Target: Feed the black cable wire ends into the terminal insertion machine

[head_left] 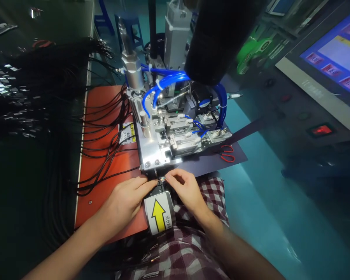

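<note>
A dark rounded shape (pixel 218 39) blocks the upper part of the machine (pixel 175 128), and the small connector (pixel 161 179) at its front edge is too tiny to make out clearly. A label with a yellow arrow (pixel 159 214) lies just below it, its small characters unreadable. The left hand (pixel 128 200) and right hand (pixel 183 190) pinch the connector from either side, fingertips closed on it.
</note>
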`<state>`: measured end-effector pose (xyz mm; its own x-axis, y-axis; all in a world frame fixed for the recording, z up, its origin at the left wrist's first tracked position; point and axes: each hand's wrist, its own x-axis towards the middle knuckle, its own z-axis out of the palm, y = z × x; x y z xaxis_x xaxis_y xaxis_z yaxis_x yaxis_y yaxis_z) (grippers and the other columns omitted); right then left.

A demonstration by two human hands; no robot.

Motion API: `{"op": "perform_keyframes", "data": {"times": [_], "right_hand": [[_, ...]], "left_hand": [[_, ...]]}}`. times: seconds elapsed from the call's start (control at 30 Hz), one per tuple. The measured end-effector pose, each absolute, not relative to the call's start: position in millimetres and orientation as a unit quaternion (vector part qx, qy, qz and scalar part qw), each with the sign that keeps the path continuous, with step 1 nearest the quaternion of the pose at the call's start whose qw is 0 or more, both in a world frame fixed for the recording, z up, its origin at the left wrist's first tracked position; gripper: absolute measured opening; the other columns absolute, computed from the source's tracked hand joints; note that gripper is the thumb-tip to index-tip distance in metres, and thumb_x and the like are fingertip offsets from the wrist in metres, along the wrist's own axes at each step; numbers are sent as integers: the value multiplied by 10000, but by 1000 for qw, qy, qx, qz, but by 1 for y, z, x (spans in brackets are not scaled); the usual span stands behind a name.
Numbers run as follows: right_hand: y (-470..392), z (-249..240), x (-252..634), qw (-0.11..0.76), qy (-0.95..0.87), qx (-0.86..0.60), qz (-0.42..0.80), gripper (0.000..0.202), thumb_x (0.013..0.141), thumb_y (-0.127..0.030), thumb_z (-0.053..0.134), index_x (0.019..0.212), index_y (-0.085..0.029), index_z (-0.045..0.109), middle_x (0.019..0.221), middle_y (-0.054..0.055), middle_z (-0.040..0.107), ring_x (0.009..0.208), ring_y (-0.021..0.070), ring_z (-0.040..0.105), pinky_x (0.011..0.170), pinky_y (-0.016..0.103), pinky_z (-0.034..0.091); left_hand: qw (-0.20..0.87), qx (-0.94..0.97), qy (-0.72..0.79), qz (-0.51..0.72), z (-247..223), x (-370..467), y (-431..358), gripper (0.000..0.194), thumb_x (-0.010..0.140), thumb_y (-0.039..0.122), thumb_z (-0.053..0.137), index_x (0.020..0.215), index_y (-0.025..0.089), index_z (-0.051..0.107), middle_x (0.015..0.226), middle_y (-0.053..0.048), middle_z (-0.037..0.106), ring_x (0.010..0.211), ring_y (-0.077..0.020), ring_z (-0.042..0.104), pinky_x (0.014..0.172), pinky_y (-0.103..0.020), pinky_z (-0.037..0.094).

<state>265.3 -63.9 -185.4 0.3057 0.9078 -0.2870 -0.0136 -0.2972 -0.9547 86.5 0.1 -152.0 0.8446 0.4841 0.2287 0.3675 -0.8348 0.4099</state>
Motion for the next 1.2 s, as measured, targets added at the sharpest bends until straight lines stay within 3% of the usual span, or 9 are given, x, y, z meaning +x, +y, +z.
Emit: {"op": "perform_keyframes", "data": {"times": [0.37, 0.5, 0.67, 0.8, 1.0, 1.2], "right_hand": [[-61, -164, 266, 370, -501, -726, 291, 113, 773, -202, 546, 667, -201, 584, 685, 9, 627, 645, 167, 563, 625, 290, 417], [-56, -170, 268, 384, -404, -707, 436, 128, 756, -230, 554, 642, -189, 593, 577, -12, 607, 521, 143, 534, 510, 260, 402], [-54, -180, 274, 436, -273, -621, 591, 171, 745, -293, 587, 632, -168, 612, 601, 5, 638, 570, 163, 613, 563, 270, 447], [-56, -181, 273, 462, -250, -602, 601, 200, 754, -337, 595, 639, -174, 613, 626, -4, 633, 574, 164, 631, 558, 265, 450], [-52, -179, 272, 452, -282, -607, 590, 109, 727, -226, 599, 635, -169, 613, 519, -30, 590, 507, 136, 565, 520, 249, 416], [-48, -176, 277, 390, -307, -614, 614, 115, 739, -201, 543, 636, -164, 579, 519, -24, 588, 488, 114, 535, 494, 225, 365]], "left_hand": [[159, 947, 231, 159, -152, 87, -1, 343, 866, 68, 356, 1055, 131, 636, 831, -76, 667, 700, -165, 623, 587, -256, 512], [144, 951, 227, 153, -151, 88, -2, 330, 886, 93, 347, 1048, 118, 634, 818, -79, 663, 681, -168, 619, 575, -259, 504], [163, 949, 228, 147, -152, 88, -1, 315, 887, 90, 363, 1066, 110, 621, 851, -87, 659, 710, -177, 619, 602, -267, 509], [172, 947, 229, 145, -153, 87, -1, 309, 886, 91, 372, 1072, 112, 618, 833, -82, 653, 695, -179, 611, 588, -270, 507], [167, 947, 226, 156, -154, 86, 0, 305, 888, 89, 376, 1072, 101, 619, 855, -90, 658, 709, -178, 619, 597, -266, 511], [133, 956, 222, 141, -152, 86, -3, 311, 890, 90, 365, 1073, 102, 617, 859, -94, 652, 706, -189, 622, 590, -278, 506]]}}
